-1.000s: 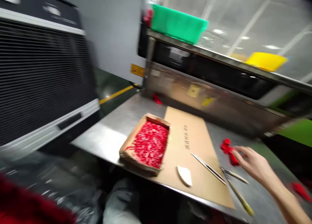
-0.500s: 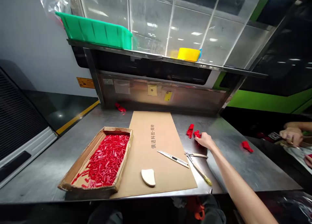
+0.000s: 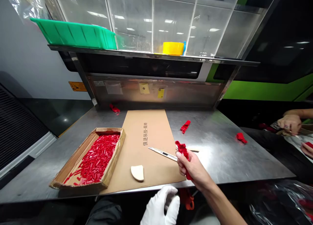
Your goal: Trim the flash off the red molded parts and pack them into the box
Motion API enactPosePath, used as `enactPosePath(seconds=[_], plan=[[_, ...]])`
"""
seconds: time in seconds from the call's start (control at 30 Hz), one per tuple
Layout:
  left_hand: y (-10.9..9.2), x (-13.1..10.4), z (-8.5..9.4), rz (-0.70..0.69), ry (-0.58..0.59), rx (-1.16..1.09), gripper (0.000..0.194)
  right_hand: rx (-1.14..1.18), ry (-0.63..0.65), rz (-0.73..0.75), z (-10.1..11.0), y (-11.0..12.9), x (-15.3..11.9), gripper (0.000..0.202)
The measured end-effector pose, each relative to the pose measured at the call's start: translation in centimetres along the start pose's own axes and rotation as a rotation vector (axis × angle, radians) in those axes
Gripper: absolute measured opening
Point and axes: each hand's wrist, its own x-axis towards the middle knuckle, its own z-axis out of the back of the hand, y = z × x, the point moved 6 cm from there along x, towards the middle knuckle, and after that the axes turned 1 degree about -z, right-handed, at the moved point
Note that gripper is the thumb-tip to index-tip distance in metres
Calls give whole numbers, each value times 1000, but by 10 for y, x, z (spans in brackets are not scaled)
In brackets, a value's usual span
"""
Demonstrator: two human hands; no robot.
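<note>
The right hand (image 3: 194,169), bare, is clamped on a red plastic part (image 3: 181,148), thumb on the near side, holding it up over the right edge of a flat cardboard sheet (image 3: 158,132) near the front of the metal table (image 3: 244,163). The left hand (image 3: 160,207), in a white glove, is below the table's front edge, its thumb and fingers curved with a gap between them and nothing visible in its grasp; the two hands are apart. On the sheet, a cutter knife (image 3: 161,152) points its blade to the left, its other end hidden behind the right hand, and a white wedge-shaped piece (image 3: 137,173) lies nearer the front edge. A thin handle (image 3: 195,151) shows just beyond the right hand, the rest of that tool covered. To the left stands a shallow cardboard box (image 3: 114,159) of small red pieces (image 3: 97,161), overlapping the sheet's left side. A second red part (image 3: 185,127) lies on the metal beyond the held one, another (image 3: 241,137) farther right, and a red item (image 3: 114,108) at the back left. Above, a shelf (image 3: 137,54) bears a green bin (image 3: 75,35) and a yellow round object (image 3: 173,48). At far right, a co-worker's hand (image 3: 290,123) is visible
</note>
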Motion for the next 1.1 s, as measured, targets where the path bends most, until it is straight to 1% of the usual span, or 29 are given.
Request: enactPosePath(seconds=[0.07,0.1,0.2,0.37,0.47,0.57,0.7,0.77,0.83,0.9,0.97,1.0,1.03,1.1], plan=[[-1,1,-8,-3,49,-71,26,3,7,26,-14,-9,-2,43],[0,1,-10,9,47,-105,30,5,15,38,-21,-13,-3,44],[6,1,-6,69,-33,-202,41,12,43,76,-43,-20,-8,43],[20,4,4,147,-169,-316,45,40,57,106,-69,-19,-12,45],[26,7,10,155,-204,-372,47,44,78,97,-79,-23,-11,47],[30,8,11,156,-196,-400,44,5,80,91,-85,-28,-14,50],[34,6,12,155,-209,-397,44,-160,102,105,-83,-24,-26,56],[35,4,19,136,-222,-372,42,-305,125,114,-71,-15,-30,56],[32,1,35,101,-258,-322,40,-490,115,129,-46,-5,-28,51],[28,-3,59,73,-321,-267,38,-700,37,158,-8,3,-20,50],[22,-9,84,68,-363,-256,36,-916,-108,174,35,8,-8,62],[19,-10,93,78,-356,-294,36,-1018,-158,163,53,6,-2,68],[16,-11,100,99,-341,-377,36,-1108,-178,151,68,3,3,72],[15,-11,105,199,-327,-654,31,-1257,-163,140,86,-5,10,70]])
